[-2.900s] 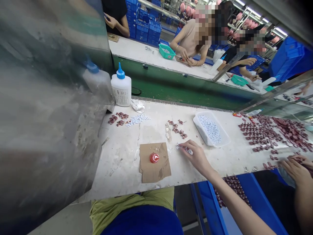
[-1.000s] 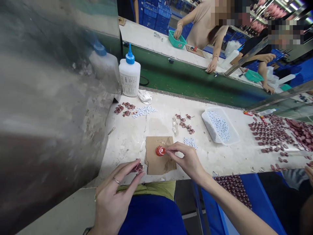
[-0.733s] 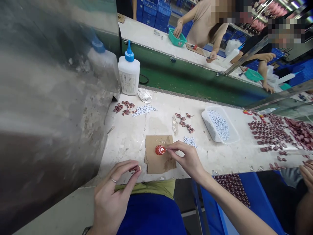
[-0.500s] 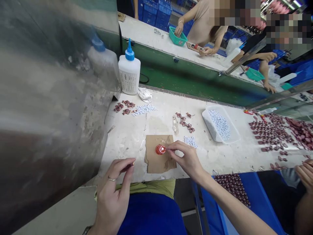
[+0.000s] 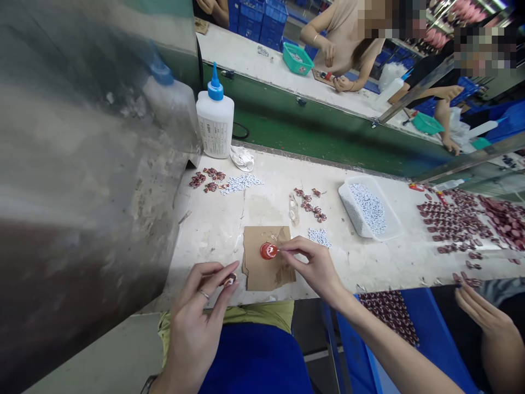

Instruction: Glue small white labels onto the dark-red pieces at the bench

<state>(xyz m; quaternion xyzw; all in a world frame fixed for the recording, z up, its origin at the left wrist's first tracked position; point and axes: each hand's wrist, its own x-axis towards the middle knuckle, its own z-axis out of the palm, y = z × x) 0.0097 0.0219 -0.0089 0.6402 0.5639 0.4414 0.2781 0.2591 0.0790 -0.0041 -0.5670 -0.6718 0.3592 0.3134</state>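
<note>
My left grip [image 5: 197, 314] pinches a small, dark reddish-brown piece with a pale patch [image 5: 229, 279] between thumb and fingertips, clear of the worktop's front edge. My right grip [image 5: 315, 268] has thumb and index finger pressed together at the right edge of a glossy red, round item [image 5: 268, 251]; I cannot tell whether anything thin sits between them. The red item rests on a torn-edged, brown cardboard sheet [image 5: 262, 280], flat on the white, stained worktop [image 5: 213, 230].

Beyond the sheet lie a cluster of curled reddish-brown pieces [image 5: 307, 206] and a small patch of white chips with dark marks [image 5: 319, 237]. To their right, a translucent, rounded plastic tray [image 5: 391, 225] contains a mass of similar chips [image 5: 369, 208].

At far left, a second reddish-brown cluster [image 5: 215, 174] adjoins loose, marked white chips [image 5: 241, 183]. Behind, a translucent white plastic bottle with a blue conical nozzle [image 5: 214, 126] stands upright, just beside a crumpled white wad [image 5: 242, 158] and a smudged, reflective metal panel [image 5: 90, 180].
</note>
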